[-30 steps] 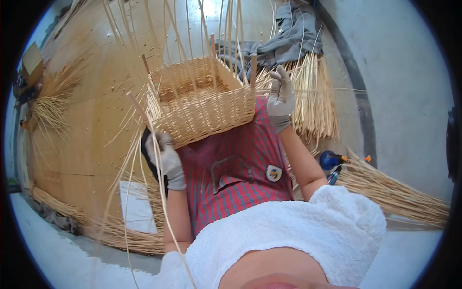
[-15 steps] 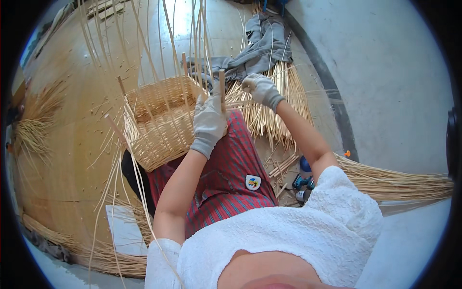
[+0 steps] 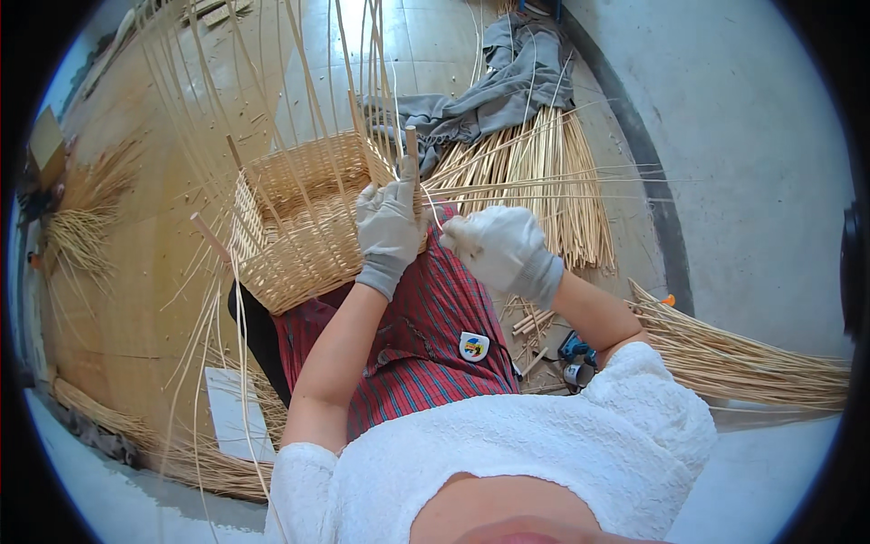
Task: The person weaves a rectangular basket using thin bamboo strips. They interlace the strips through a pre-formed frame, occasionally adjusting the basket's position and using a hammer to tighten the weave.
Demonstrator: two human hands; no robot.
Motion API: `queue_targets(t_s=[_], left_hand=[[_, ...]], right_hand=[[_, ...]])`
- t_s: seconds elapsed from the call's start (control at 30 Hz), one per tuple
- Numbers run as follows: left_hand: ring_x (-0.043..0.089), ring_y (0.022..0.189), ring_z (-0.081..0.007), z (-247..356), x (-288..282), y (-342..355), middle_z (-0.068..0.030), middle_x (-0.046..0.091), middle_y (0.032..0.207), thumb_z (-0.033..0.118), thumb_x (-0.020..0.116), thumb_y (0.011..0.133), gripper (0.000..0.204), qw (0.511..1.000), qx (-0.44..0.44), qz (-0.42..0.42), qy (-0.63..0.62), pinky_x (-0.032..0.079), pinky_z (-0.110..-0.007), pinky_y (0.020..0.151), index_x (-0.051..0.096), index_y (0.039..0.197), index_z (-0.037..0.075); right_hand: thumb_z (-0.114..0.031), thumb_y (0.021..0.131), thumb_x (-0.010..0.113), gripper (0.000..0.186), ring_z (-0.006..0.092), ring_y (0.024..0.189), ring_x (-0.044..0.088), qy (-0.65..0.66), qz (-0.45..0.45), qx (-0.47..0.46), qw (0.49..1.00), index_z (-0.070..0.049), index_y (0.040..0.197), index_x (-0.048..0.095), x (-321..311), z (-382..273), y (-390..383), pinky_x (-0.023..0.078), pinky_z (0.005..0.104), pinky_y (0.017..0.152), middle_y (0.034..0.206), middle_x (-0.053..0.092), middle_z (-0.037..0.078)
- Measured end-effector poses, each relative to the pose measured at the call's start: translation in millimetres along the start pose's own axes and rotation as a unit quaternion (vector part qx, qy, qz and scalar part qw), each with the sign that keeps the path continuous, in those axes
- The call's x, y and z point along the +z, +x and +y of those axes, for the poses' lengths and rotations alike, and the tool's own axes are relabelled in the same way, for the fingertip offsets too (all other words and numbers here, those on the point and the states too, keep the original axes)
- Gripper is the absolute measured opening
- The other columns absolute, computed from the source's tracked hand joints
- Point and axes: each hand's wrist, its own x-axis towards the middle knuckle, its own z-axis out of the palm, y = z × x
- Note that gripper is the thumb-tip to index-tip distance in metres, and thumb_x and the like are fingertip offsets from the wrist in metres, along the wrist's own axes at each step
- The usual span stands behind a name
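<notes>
A part-woven rectangular cane basket [image 3: 304,258] rests tilted on my lap, over a red checked apron [image 3: 426,317]. Long upright canes [image 3: 313,86] rise from its sides, and wooden posts stand at its corners. My left hand [image 3: 388,231], in a pale work glove, is closed on the basket's right corner beside a wooden post [image 3: 410,145]. Just right of that corner is my gloved right hand [image 3: 507,249], its fingers pinched on a thin cane strand [image 3: 434,210] that bends out from the corner. The fingertips of the right hand are partly hidden.
Beyond my right hand lies a big bundle of canes [image 3: 544,172] under a grey cloth [image 3: 530,68]. Another bundle [image 3: 743,358] spreads to the right. A blue power tool [image 3: 575,346] and short sticks [image 3: 533,322] lie by my right elbow. More canes [image 3: 77,245] lie at left.
My right hand has come down toward me and nearer the basket's corner, drawing in beside the strand. My left hand stays on the corner. The whole view has shifted slightly.
</notes>
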Motion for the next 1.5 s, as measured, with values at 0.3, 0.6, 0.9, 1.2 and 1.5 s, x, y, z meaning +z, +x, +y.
queue_targets(t_s=[0.3,0.6,0.9,1.2,1.5], left_hand=[[0.065,0.113,-0.0306,5.3,-44.5,-60.7,-0.0081,0.068,0.117,0.022,0.076,0.091,0.032,0.974,0.082,0.115,-0.180,0.047,-0.049,0.107,0.071,0.121,0.013],[0.067,0.098,-0.0165,-144.9,-88.1,-172.8,-0.0064,0.072,0.108,0.010,0.073,0.099,0.017,0.814,-0.317,0.348,-0.340,0.055,-0.031,0.089,0.069,0.113,0.000],[0.063,0.077,-0.0120,-170.4,-107.8,-180.3,-0.0042,0.069,0.084,0.022,0.081,0.094,0.023,0.804,-0.320,0.393,-0.311,0.051,-0.031,0.068,0.073,0.097,0.000],[0.063,0.105,-0.0150,-237.1,-186.2,-136.0,-0.0047,0.062,0.117,0.012,0.079,0.092,0.059,0.823,-0.225,-0.009,-0.522,0.053,-0.030,0.096,0.053,0.144,0.007],[0.059,0.105,-0.0101,-242.8,-145.8,-127.1,0.0033,0.064,0.116,0.001,0.078,0.091,0.040,0.803,-0.189,-0.014,-0.566,0.050,-0.027,0.097,0.063,0.126,0.010]], right_hand=[[-0.022,0.085,0.079,0.027,0.0282,0.080,0.070,0.166,0.091,-0.092,0.978,-0.012,0.110,0.077,-69.1,-40.3,-8.6,0.054,0.0414,0.072,0.085,0.071,0.007],[-0.020,0.087,0.077,0.028,0.0258,0.080,0.069,0.298,0.045,-0.179,0.937,-0.014,0.114,0.077,-2.4,-103.8,8.8,0.054,0.0397,0.075,0.089,0.074,0.003],[-0.028,0.094,0.070,0.022,0.0267,0.087,0.069,0.289,-0.011,-0.253,0.923,-0.017,0.113,0.073,92.3,-216.6,68.7,0.055,0.0414,0.078,0.095,0.072,0.007],[-0.029,0.090,0.073,0.026,0.0280,0.086,0.068,0.283,0.019,-0.217,0.934,-0.012,0.110,0.070,98.0,-253.3,81.0,0.056,0.0408,0.078,0.094,0.069,0.005],[-0.013,0.106,0.060,0.021,0.0108,0.092,0.069,0.689,0.125,0.304,0.646,0.001,0.119,0.069,153.9,-147.8,96.1,0.056,0.0247,0.073,0.112,0.074,0.007]])
